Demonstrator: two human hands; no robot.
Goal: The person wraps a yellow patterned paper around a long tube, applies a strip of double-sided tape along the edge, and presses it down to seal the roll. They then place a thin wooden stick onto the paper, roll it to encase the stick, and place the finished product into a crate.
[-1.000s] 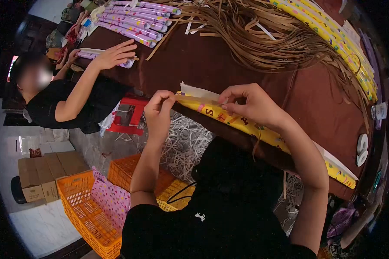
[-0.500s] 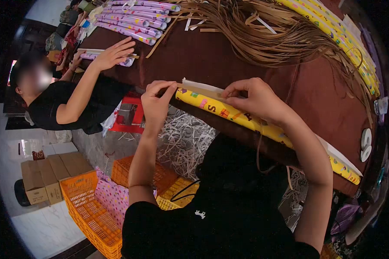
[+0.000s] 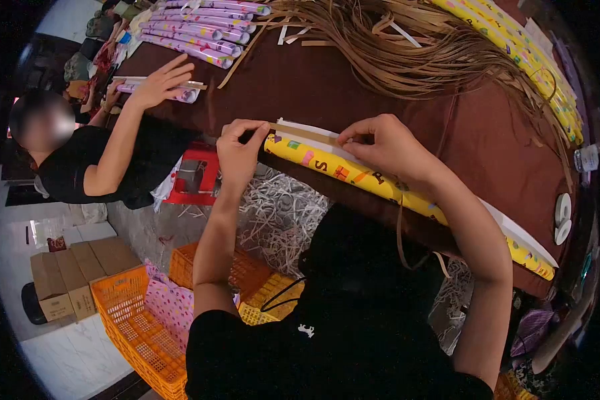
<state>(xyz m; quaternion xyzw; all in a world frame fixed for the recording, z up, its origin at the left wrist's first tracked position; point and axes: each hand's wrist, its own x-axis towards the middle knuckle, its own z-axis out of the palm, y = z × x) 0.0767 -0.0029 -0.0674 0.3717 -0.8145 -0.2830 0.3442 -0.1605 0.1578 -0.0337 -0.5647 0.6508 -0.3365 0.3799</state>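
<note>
A roll of yellow wrapping paper (image 3: 341, 173), printed with letters and gifts, lies slantwise along the near table edge. Its white inner edge (image 3: 513, 225) stands loose behind it. Between my hands a narrow brown strip (image 3: 303, 133) runs straight over the paper's white edge. My left hand (image 3: 239, 150) is closed, thumb and fingertips pinching the strip's end at the roll's left end. My right hand (image 3: 387, 148) is closed too, its fingers pinched on the strip farther along. The strip's loose tail (image 3: 401, 233) hangs down in front of the roll.
Brown strips (image 3: 407, 60) lie heaped on the dark red table cloth (image 3: 287, 87). Purple rolls (image 3: 193, 47) and more yellow rolls (image 3: 513, 40) flank them. White tape rolls (image 3: 563, 219) sit at right. A co-worker's hand (image 3: 163, 83) is over a purple roll. Orange crates (image 3: 123, 293) stand below.
The brown strip now lies straighter between my hands. My right hand has shifted slightly up and left. The whole view has moved a little, and the roll stays in place on the edge.
</note>
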